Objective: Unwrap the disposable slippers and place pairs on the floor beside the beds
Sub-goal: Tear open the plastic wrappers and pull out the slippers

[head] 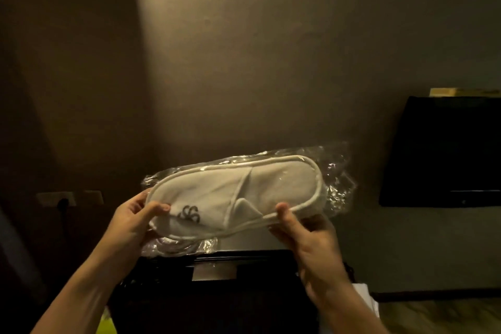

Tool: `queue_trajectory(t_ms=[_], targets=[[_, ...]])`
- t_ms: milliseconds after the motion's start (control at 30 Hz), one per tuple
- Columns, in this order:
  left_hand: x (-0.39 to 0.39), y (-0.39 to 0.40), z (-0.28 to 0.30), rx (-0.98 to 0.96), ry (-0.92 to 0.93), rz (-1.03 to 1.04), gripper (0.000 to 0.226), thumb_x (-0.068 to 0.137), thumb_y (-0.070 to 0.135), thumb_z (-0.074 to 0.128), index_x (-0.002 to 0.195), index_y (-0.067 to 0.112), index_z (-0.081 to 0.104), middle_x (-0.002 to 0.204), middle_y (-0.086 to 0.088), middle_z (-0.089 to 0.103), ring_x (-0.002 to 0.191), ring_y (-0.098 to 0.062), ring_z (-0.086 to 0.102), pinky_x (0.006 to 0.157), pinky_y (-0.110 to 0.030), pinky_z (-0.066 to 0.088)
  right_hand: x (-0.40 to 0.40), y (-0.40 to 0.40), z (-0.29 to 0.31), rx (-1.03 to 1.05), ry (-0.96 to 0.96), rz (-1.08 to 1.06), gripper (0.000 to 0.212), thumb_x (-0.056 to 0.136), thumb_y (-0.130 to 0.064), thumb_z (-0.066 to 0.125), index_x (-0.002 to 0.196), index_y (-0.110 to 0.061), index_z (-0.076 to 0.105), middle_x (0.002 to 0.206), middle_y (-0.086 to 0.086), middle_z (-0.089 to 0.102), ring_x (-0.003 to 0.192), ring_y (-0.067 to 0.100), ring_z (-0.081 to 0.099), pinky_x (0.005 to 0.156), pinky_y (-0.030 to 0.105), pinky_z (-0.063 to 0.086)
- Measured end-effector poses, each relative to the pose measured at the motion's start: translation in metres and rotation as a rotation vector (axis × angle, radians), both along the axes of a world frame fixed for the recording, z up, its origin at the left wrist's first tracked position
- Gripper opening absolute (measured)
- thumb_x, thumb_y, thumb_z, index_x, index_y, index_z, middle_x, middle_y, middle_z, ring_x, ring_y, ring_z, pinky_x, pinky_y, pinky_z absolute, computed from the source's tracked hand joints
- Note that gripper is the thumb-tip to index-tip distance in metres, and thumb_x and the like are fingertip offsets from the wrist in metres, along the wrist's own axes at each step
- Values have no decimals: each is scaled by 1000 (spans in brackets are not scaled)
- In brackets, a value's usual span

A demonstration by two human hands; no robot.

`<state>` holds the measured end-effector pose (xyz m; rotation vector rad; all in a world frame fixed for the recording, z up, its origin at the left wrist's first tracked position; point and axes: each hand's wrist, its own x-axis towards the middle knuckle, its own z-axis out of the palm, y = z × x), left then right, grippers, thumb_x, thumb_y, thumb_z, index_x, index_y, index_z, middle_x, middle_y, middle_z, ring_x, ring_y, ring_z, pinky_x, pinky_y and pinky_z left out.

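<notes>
Wrapped slippers (238, 192) pinched by both hands' grip before dim wall (244, 62)

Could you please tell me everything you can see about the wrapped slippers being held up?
The slippers are white, cloth-like, with a piped rim, an open toe flap and a dark flower-like logo near the left end. They are sealed in a clear, crinkled plastic wrapper that sticks out past both ends. They lie nearly level, long side across the view, held in the air before a dim wall. The left hand pinches the logo end; the right hand pinches the lower edge.
</notes>
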<state>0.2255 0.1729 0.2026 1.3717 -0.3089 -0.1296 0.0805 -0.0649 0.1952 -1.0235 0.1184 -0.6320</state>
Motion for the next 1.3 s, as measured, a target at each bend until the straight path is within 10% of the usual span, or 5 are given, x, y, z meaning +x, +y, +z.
queue_trajectory(t_ms=[167, 400, 967, 1100, 1300], targets=[[11, 8, -3, 0, -55, -7, 34, 55, 15, 80, 88, 20, 77, 77, -8, 76, 62, -20, 71, 46, -26, 57, 0, -87, 11, 18, -29, -350, 29, 92, -34, 58, 109, -12, 66, 115, 11, 72, 102, 20, 71, 88, 33, 59], [18, -3, -9, -3, -82, -66, 59, 44, 27, 84, 102, 18, 75, 95, -13, 75, 77, -23, 73, 57, -30, 61, 2, -111, 24, -585, 134, -121, 28, 83, -18, 67, 108, -7, 72, 99, 4, 77, 91, 14, 74, 74, 24, 61], [-34, -41, -47, -456, 235, -138, 64, 66, 58, 79, 119, 24, 69, 124, -11, 70, 105, -25, 72, 72, -32, 63, 6, -121, 16, -430, 199, -9, 32, 80, -24, 73, 106, -4, 74, 101, 15, 76, 97, 33, 73, 73, 38, 64], [-75, -92, -49, -470, 314, -226, 111, 41, 60, 93, 135, 14, 55, 128, -14, 68, 117, -31, 66, 88, -40, 60, 11, -113, 18, -383, 180, 45, 30, 80, -26, 72, 103, -7, 75, 104, 16, 75, 96, 31, 73, 69, 33, 64], [-75, -127, -9, -542, 348, -72, 33, 71, 25, 78, 100, 10, 76, 107, -7, 77, 92, -17, 75, 83, -37, 56, 16, -91, 19, -475, 190, 146, 37, 79, -27, 72, 112, -10, 69, 103, 10, 76, 94, 28, 74, 70, 40, 63]])
